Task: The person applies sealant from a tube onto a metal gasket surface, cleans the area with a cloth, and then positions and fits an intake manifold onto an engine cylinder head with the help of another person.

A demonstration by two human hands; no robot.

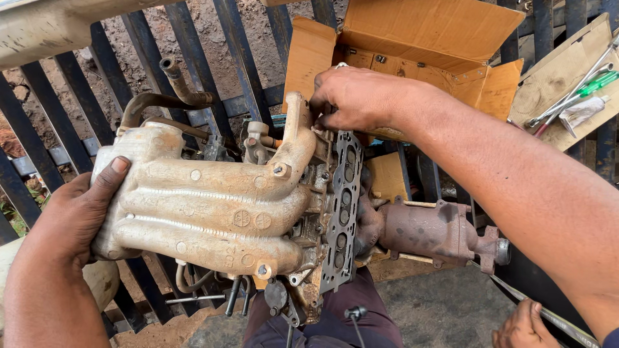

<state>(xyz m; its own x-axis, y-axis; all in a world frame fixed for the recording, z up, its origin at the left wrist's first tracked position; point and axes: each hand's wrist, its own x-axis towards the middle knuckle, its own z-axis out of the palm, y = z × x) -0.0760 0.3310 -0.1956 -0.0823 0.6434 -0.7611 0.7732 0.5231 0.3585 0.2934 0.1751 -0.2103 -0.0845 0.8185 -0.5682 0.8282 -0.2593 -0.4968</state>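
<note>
Outdoor spot, bare dirt under a rack of dark blue metal bars (238, 58) that serves as the work surface; concrete patch at bottom right.

Far left: left hand (71, 216) wrapped round the plenum end of a grimy beige intake manifold (206, 212), thumb up over the top edge, palm & fingers closed against the side, so it's gripping the casting. Manifold runs left to right w/ four ribbed runners, lying across the bars and over the person's lap. Behind it, rusty bent pipes (174, 90) stick up.

Centre: the runners meet a dirty cylinder head (309, 258); a dark head gasket (342, 212) w/ a row of oval holes stands on edge against it. Right hand (361, 96) is at the top of the gasket, next to the uppermost runner, fingers curled down and pressed together on the edge there. Prob. pinching the gasket's top, but the fingertips are hidden so can't say for sure.

Right of centre: rusty exhaust manifold (438, 232) juts off the far side. Open cardboard box (419, 45) behind the right hand. Far right: wooden board (561, 77) w/ a green-handled screwdriver (596, 84) & wrenches. Bottom right corner: another hand (522, 325), low, not touching the engine parts.
</note>
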